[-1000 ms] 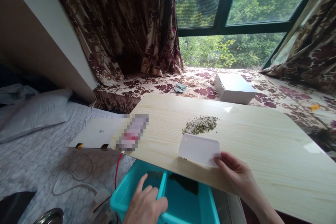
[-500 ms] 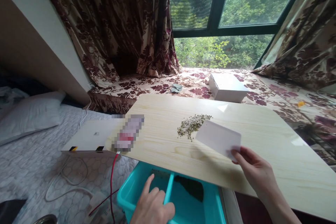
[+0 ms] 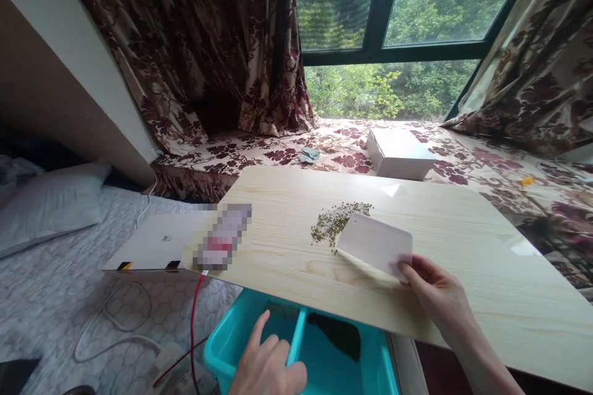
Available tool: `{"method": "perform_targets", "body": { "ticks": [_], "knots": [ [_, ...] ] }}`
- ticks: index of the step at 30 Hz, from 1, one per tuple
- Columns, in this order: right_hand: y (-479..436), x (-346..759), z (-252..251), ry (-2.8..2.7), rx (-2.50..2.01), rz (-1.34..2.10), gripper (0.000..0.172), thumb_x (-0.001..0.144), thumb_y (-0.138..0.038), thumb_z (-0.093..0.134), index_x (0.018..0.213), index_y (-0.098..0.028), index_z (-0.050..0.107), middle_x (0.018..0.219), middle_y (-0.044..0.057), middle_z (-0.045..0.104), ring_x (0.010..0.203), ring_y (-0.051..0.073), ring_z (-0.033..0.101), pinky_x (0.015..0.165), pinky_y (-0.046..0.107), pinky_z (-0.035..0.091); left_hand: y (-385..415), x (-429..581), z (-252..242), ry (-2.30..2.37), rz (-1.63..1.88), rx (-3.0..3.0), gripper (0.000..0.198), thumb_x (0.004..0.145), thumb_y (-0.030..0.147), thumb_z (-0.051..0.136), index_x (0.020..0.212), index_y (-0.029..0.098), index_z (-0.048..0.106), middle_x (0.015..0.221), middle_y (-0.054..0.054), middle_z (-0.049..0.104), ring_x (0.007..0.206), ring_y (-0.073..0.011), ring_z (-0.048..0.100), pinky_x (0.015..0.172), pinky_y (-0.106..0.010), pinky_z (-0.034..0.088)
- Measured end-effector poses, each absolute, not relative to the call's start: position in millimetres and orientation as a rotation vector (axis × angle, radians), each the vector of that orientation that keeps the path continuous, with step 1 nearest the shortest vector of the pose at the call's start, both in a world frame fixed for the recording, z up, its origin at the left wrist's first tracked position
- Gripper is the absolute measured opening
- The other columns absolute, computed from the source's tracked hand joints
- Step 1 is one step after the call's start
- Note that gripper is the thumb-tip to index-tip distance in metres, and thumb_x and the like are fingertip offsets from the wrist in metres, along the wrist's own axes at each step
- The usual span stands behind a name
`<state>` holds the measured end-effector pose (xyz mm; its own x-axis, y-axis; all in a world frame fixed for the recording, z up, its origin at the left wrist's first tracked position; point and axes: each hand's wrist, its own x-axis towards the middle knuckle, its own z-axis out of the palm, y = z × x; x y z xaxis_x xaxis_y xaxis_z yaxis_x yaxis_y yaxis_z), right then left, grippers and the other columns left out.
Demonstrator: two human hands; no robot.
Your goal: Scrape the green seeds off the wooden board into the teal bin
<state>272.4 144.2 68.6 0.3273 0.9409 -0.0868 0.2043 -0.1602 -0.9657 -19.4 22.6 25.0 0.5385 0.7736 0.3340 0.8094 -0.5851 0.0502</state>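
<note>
My right hand (image 3: 438,290) pinches a thin white plastic scraper (image 3: 375,244) by its near right corner. The scraper is tilted over the tabletop, its left edge at a scattered patch of small greenish seeds (image 3: 333,222). In front of me, my left hand (image 3: 271,358) hovers over or rests on a turquoise two-compartment bin (image 3: 222,336), near its divider; contact is unclear. Its index finger points forward, the other fingers are curled, and nothing shows in it. A dark heap of small grains (image 3: 338,333) lies in the bin's right compartment.
A pale wood tabletop (image 3: 278,197) overhangs the bin. At its left edge lies a blurred-out phone-like object (image 3: 225,237) with a red cable (image 3: 192,333). White boxes stand on the bed (image 3: 162,237) and window ledge (image 3: 401,154). A grey cloth (image 3: 309,155) lies on the ledge.
My right hand and the scraper have shifted slightly left, closer to the seeds. The left hand stays nearly in place. The whole view has moved a little.
</note>
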Motion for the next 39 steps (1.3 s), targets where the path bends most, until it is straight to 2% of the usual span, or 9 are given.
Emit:
{"method": "perform_targets", "body": {
  "ticks": [12,17,21,26,29,34,39],
  "knots": [
    [147.5,268.4,67.7,-1.106,-1.566,0.982,0.030,0.057,-0.041,0.073,0.076,-0.019,0.073,0.077,0.007,0.076,0.075,0.026,0.071,0.056,0.030,0.059,22.4,-30.0,23.5,-1.466,-0.488,-2.677,0.024,0.077,0.004,0.052,0.065,0.025,0.053,0.057,0.007,0.040,0.054,-0.0127,0.042,0.107,-0.046,0.027],
    [142.7,273.7,72.1,-1.091,-1.557,0.980,0.030,0.054,-0.041,0.075,0.074,-0.019,0.074,0.075,0.007,0.076,0.069,0.025,0.071,0.053,0.029,0.059,22.8,-32.0,19.7,-1.498,-0.425,-2.672,0.026,0.075,0.001,0.047,0.067,0.026,0.053,0.057,0.006,0.041,0.056,-0.0139,0.042,0.106,-0.046,0.027],
    [137.5,276.6,71.3,-1.072,-1.576,0.991,0.029,0.052,-0.039,0.076,0.073,-0.019,0.074,0.072,0.006,0.076,0.066,0.024,0.070,0.052,0.027,0.058,21.8,-31.9,18.0,-1.525,-0.407,-2.683,0.024,0.074,0.002,0.049,0.068,0.026,0.052,0.058,0.006,0.041,0.057,-0.0140,0.042,0.106,-0.047,0.026],
    [134.6,280.3,60.6,-1.053,-1.570,1.019,0.029,0.054,-0.040,0.075,0.075,-0.020,0.075,0.077,0.006,0.077,0.072,0.025,0.071,0.052,0.027,0.058,21.1,-33.2,17.5,-1.569,-0.425,-2.716,0.020,0.073,0.006,0.053,0.068,0.025,0.052,0.060,0.006,0.041,0.057,-0.0133,0.042,0.106,-0.048,0.026],
    [137.1,279.3,61.8,-1.033,-1.583,0.997,0.029,0.055,-0.040,0.075,0.076,-0.020,0.074,0.076,0.007,0.076,0.073,0.026,0.071,0.054,0.028,0.058,21.2,-34.5,18.4,-1.574,-0.455,-2.722,0.021,0.073,0.005,0.053,0.068,0.025,0.052,0.059,0.007,0.040,0.056,-0.0130,0.042,0.106,-0.046,0.027],
    [145.8,271.6,67.0,-1.086,-1.554,0.970,0.029,0.057,-0.040,0.074,0.077,-0.019,0.073,0.071,0.006,0.075,0.071,0.025,0.071,0.058,0.029,0.058,20.3,-35.3,16.0,-1.596,-0.430,-2.741,0.014,0.072,0.015,0.061,0.068,0.025,0.052,0.060,0.007,0.041,0.057,-0.0130,0.042,0.106,-0.048,0.026],
    [149.5,270.3,62.4,-1.144,-1.535,1.021,0.026,0.057,-0.039,0.073,0.075,-0.020,0.073,0.074,0.006,0.076,0.074,0.025,0.070,0.060,0.029,0.056,19.2,-35.7,11.3,-1.589,-0.353,-2.716,0.015,0.072,0.013,0.061,0.067,0.025,0.052,0.059,0.007,0.041,0.057,-0.0136,0.042,0.106,-0.050,0.026]
  ]
}}
